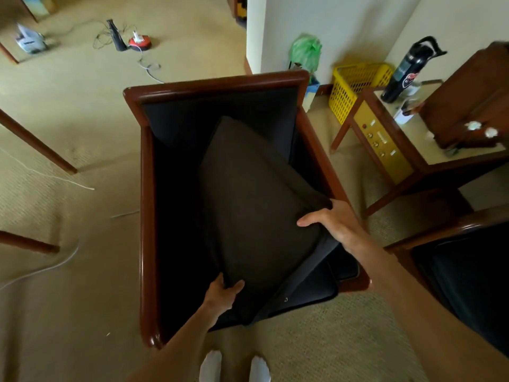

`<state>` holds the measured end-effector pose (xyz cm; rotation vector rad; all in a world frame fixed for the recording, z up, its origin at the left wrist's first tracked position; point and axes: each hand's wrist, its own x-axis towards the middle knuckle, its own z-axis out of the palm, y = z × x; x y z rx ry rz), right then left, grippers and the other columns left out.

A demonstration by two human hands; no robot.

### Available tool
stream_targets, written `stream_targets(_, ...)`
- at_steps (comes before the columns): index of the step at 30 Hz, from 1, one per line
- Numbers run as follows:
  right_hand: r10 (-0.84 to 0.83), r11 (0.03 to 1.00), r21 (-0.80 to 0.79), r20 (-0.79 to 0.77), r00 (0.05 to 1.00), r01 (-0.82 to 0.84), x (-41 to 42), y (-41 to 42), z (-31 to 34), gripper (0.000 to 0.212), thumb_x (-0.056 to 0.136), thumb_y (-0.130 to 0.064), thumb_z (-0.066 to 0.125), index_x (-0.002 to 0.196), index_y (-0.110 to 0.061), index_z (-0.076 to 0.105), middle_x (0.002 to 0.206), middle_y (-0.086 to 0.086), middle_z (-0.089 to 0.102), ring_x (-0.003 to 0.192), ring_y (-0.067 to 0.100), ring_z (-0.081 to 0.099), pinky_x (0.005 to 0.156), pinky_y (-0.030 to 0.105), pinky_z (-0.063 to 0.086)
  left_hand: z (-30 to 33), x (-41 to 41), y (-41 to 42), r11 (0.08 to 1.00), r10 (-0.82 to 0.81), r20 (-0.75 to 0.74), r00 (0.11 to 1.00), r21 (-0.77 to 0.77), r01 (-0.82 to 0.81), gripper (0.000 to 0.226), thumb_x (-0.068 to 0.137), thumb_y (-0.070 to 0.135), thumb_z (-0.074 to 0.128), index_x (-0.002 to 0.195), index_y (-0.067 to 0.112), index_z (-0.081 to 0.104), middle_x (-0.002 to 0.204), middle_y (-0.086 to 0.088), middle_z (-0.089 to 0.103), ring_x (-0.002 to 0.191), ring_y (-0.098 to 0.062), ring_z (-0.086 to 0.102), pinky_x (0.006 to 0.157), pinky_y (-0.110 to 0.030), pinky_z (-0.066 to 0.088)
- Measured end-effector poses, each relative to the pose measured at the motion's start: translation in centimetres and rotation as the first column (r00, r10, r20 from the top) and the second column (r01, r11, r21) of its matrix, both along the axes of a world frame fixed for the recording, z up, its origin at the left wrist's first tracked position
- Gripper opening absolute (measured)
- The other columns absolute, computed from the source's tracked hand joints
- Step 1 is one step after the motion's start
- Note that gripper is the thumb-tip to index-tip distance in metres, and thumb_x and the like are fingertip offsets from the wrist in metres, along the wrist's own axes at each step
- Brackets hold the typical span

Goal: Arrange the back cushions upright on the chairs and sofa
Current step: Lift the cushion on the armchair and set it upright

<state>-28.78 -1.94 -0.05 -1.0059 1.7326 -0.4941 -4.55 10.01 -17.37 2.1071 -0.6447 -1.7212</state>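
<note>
A dark brown back cushion (253, 199) lies tilted inside a wooden-framed armchair (146, 205), its far end leaning toward the chair's black backrest. My left hand (221, 295) grips the cushion's near lower corner. My right hand (334, 221) holds its right corner, fingers over the edge. A black seat cushion (311, 290) shows beneath, shifted toward the chair's front right. A second dark armchair (462, 266) stands partly in view at the right edge.
A wooden side table (413, 150) with a black bottle (405, 70) stands right of the chair, a yellow basket (355, 84) behind it. Cables, a hair dryer (117, 35) and a red device (140, 42) lie on the carpet at the back left. Wooden furniture legs (35, 144) stand left.
</note>
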Motion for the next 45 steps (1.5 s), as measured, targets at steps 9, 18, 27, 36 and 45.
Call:
stream_targets(9, 0.209, 0.962, -0.083, -0.394, 0.895, -0.262, 5.9, 10.9, -1.2, 0.101, 0.045, -0.06, 0.085, 0.13, -0.018, 0.05, 0.117, 0.0, 0.064, 0.111, 0.023, 0.062, 0.09, 0.042, 0.055, 14.1, 3.0, -9.7, 0.759, -0.118, 0.674, 0.73, -0.412, 0.503, 0.106, 0.075, 0.016, 0.081, 0.153, 0.01, 0.009, 0.16, -0.013, 0.01, 0.139, -0.036, 0.033, 0.107, -0.049, 0.042)
stream_targets(18, 0.278, 0.919, -0.035, -0.65, 0.708, -0.393, 6.7, 11.4, 1.1, 0.106, 0.052, -0.08, 0.063, 0.133, -0.018, 0.034, 0.121, -0.003, 0.049, 0.117, 0.023, 0.046, 0.097, 0.046, 0.039, 18.2, 4.5, -13.6, 0.219, -0.396, 0.918, -0.006, 0.101, 0.971, 0.123, 0.074, 0.016, 0.078, 0.151, 0.036, -0.017, 0.163, -0.007, -0.013, 0.15, -0.035, 0.0, 0.117, -0.057, 0.022)
stream_targets(27, 0.426, 0.874, 0.114, -0.647, 0.632, -0.472, 9.7, 10.2, 1.2, 0.108, 0.063, -0.064, 0.07, 0.144, -0.013, 0.019, 0.142, 0.003, 0.033, 0.129, 0.025, 0.036, 0.103, 0.038, 0.041, 18.3, 4.7, -16.4, -0.107, -0.484, 0.777, -0.402, 0.403, 0.909, 0.116, 0.069, 0.03, 0.082, 0.153, 0.03, 0.003, 0.164, -0.004, -0.007, 0.149, -0.029, -0.016, 0.114, -0.066, -0.004)
stream_targets(36, 0.516, 0.753, 0.057, -0.67, 0.534, -0.656, 8.5, 4.0, 6.8, 0.085, 0.061, -0.04, 0.076, 0.129, -0.018, 0.03, 0.111, -0.002, 0.056, 0.097, 0.022, 0.06, 0.077, 0.037, 0.05, 18.7, 8.4, -16.4, 0.006, -0.418, 0.899, -0.129, 0.145, 0.989, 0.099, 0.06, 0.062, 0.072, 0.143, 0.034, 0.025, 0.144, 0.003, 0.037, 0.14, -0.023, 0.03, 0.117, -0.064, 0.004)
stream_targets(45, 0.589, 0.53, 0.128, -0.767, 0.255, -0.838, 6.1, -1.9, 14.4, 0.081, 0.048, -0.036, 0.083, 0.113, -0.021, 0.036, 0.094, -0.006, 0.056, 0.077, 0.018, 0.056, 0.066, 0.035, 0.048, 20.8, 7.4, -14.6, 0.25, -0.351, 0.872, 0.341, -0.264, 0.932, 0.088, 0.05, 0.059, 0.071, 0.129, 0.03, 0.045, 0.12, 0.008, 0.051, 0.118, -0.021, 0.051, 0.113, -0.055, 0.028)
